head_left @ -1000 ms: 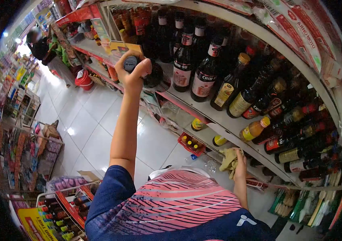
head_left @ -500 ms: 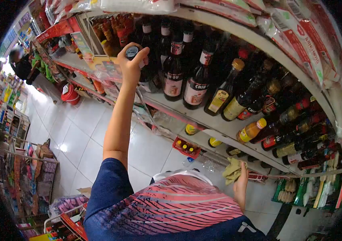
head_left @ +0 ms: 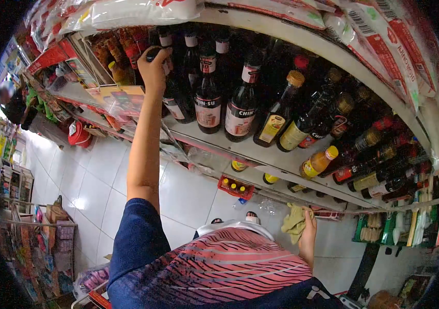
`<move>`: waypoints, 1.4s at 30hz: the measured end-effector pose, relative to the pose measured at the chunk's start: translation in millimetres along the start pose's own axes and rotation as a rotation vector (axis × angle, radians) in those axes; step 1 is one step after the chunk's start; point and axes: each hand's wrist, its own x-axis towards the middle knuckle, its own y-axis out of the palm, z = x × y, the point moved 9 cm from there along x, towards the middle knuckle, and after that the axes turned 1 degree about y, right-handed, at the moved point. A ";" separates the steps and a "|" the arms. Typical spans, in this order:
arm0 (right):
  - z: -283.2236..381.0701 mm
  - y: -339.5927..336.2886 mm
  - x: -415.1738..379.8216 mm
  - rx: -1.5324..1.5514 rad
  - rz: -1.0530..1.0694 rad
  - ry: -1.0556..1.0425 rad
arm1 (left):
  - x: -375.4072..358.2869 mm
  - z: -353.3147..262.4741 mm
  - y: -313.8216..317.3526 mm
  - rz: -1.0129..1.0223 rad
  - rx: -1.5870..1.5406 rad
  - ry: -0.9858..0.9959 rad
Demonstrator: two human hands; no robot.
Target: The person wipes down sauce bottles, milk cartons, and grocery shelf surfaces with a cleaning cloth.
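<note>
My left hand (head_left: 153, 69) is wrapped round the neck of a dark sauce bottle (head_left: 179, 107) at the left end of the front row. The bottle stands upright on the shelf (head_left: 219, 143), its pale label partly behind my wrist. Right beside it are two dark bottles with pink labels, a nearer one (head_left: 208, 114) and another one (head_left: 240, 119). Low on the right, near my body, my right hand (head_left: 308, 232) grips a crumpled yellow-green cloth (head_left: 294, 222).
More bottles, including an orange-yellow one (head_left: 319, 162), line the shelf to the right. Plastic packs (head_left: 384, 51) hang over its top edge. Below stands a red crate (head_left: 235, 187) of small bottles. Another person (head_left: 18, 110) is at the far left, near a red bucket (head_left: 79, 135).
My left hand has shifted slightly left and up in view, still on the bottle's neck. The shelf has also slid left as my head moved. The cloth stays in my right hand.
</note>
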 end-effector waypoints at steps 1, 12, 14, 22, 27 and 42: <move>1.1 2.5 -0.1 -0.013 0.005 -0.003 | 5.5 8.5 2.8 0.055 -0.036 -0.042; -13.8 -1.9 5.8 0.010 -0.019 0.003 | 28.5 45.6 12.8 -0.014 0.112 -0.147; -9.4 10.5 2.5 -0.004 0.070 0.002 | 31.5 48.0 21.4 0.095 0.121 -0.119; -1.9 2.3 -3.1 -0.134 0.175 0.031 | -9.6 13.8 18.1 0.118 0.133 0.238; 9.8 30.6 0.0 -0.137 0.204 0.014 | -128.9 59.6 -27.8 0.096 0.361 0.044; -41.5 178.7 -59.6 -0.387 0.803 0.117 | -354.5 13.6 -76.9 0.577 0.318 -0.413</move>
